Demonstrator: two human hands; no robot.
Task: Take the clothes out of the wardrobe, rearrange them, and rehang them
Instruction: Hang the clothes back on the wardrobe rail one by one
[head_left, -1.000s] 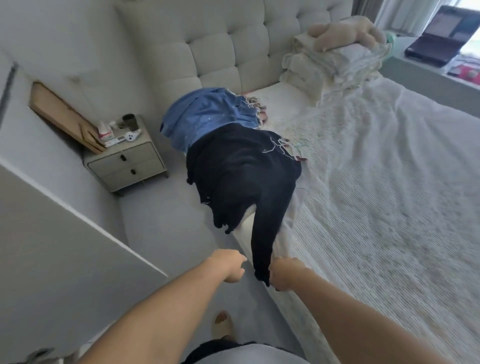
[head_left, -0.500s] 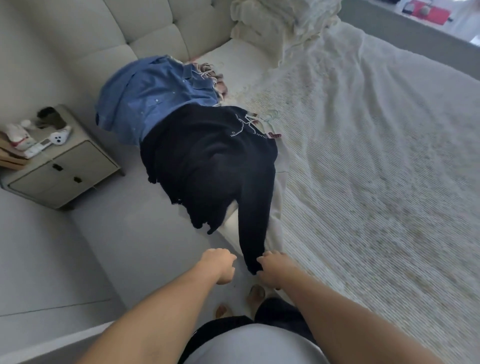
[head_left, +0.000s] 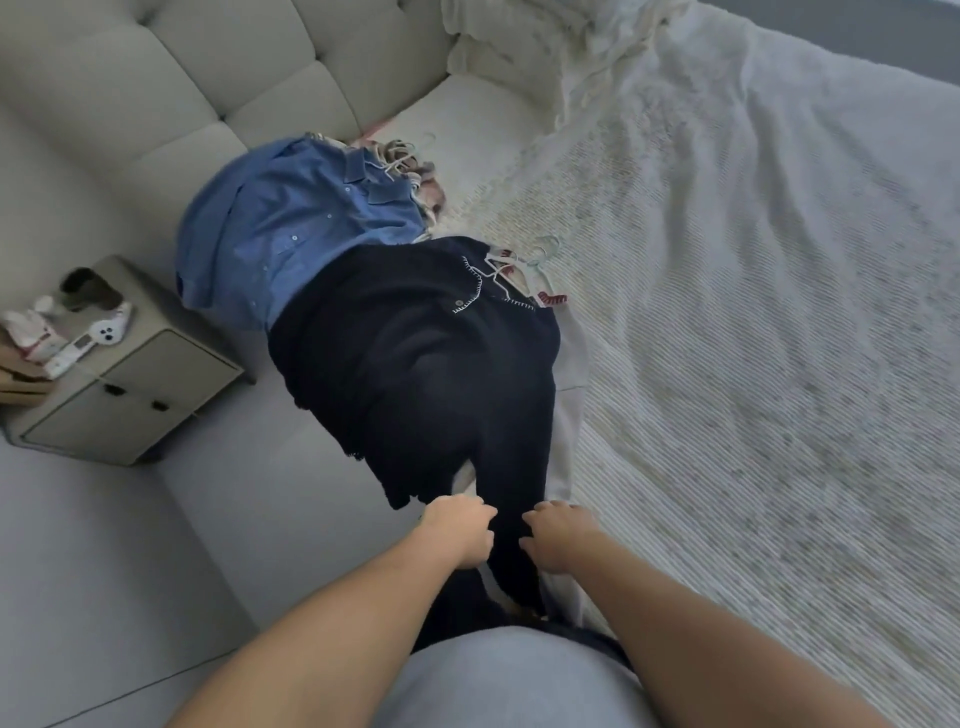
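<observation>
A black knit garment (head_left: 431, 374) with white stitching near its collar lies over the bed's left edge, on a hanger (head_left: 501, 267). Its long sleeve hangs down toward me. My left hand (head_left: 460, 530) and my right hand (head_left: 558, 535) sit on either side of that sleeve, fingers curled into the black fabric. Behind it, a blue denim shirt (head_left: 291, 234) lies on its own hanger, partly under the black garment. More hangers and clothes peek out by the shirt's collar.
The bed's white textured cover (head_left: 753, 338) spreads to the right, with folded bedding (head_left: 519, 47) by the tufted headboard (head_left: 182, 67). A grey nightstand (head_left: 130, 395) with small items stands at the left. Pale floor runs between it and the bed.
I have come closer and the view has tilted down. Both hands have shifted up the hanging sleeve from its cuff and now hold it from both sides.
</observation>
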